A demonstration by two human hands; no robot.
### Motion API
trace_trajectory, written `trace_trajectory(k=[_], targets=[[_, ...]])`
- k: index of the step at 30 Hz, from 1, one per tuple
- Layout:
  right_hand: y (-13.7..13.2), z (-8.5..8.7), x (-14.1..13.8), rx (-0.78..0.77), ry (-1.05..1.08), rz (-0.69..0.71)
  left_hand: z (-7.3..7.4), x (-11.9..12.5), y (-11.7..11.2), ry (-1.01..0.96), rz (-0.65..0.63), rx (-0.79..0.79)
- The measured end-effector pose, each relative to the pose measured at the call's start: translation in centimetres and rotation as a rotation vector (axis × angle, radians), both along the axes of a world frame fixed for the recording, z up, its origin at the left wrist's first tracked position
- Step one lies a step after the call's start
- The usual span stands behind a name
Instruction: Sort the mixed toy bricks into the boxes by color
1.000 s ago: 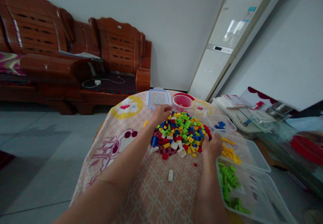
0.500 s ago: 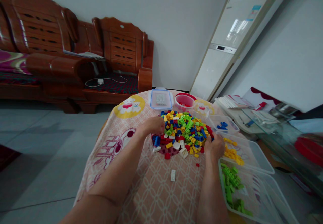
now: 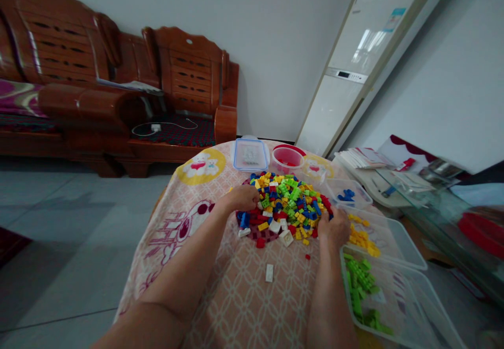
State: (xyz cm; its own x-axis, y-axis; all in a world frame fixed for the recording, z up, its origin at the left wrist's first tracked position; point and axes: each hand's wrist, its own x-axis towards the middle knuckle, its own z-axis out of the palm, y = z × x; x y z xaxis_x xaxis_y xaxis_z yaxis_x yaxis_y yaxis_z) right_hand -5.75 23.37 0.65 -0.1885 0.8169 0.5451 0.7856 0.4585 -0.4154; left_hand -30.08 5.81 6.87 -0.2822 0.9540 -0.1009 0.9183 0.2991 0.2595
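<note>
A heap of building bricks (image 3: 291, 197) in green, yellow, blue, red and white lies in the middle of the round table. My left hand (image 3: 244, 197) is at the heap's left edge, its fingers curled together; whatever they pinch is hidden. At the right edge, my right hand (image 3: 334, 227) has its fingers bent and drawn together against the bricks, and what is in them cannot be made out. Nearer me on the cloth lie a white brick (image 3: 269, 273), a small red piece (image 3: 307, 257) and a red brick (image 3: 260, 242).
Along the right stand clear boxes with green bricks (image 3: 360, 278), yellow bricks (image 3: 364, 239) and blue bricks (image 3: 347, 195). A blue-rimmed box (image 3: 251, 141) and a pink tub (image 3: 288, 150) with red pieces stand at the back. A glass-topped table (image 3: 429, 207) adjoins on the right.
My left hand has shifted slightly right over the heap's left edge. My right hand stays almost in place at the other side.
</note>
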Motion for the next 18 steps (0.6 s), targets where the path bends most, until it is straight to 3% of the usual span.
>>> trace_trajectory(k=[5, 10, 18], targets=[[0.0, 0.0, 0.0, -0.004, -0.008, -0.012, -0.4, -1.4, -0.3, -0.227, 0.019, 0.059], [-0.1, 0.1, 0.0, -0.003, -0.01, -0.008, -0.7, -2.3, -0.4, -0.495, 0.127, 0.167], [-0.1, 0.1, 0.0, -0.007, -0.01, -0.02, -0.9, -1.4, 0.8, -0.843, 0.26, 0.434]])
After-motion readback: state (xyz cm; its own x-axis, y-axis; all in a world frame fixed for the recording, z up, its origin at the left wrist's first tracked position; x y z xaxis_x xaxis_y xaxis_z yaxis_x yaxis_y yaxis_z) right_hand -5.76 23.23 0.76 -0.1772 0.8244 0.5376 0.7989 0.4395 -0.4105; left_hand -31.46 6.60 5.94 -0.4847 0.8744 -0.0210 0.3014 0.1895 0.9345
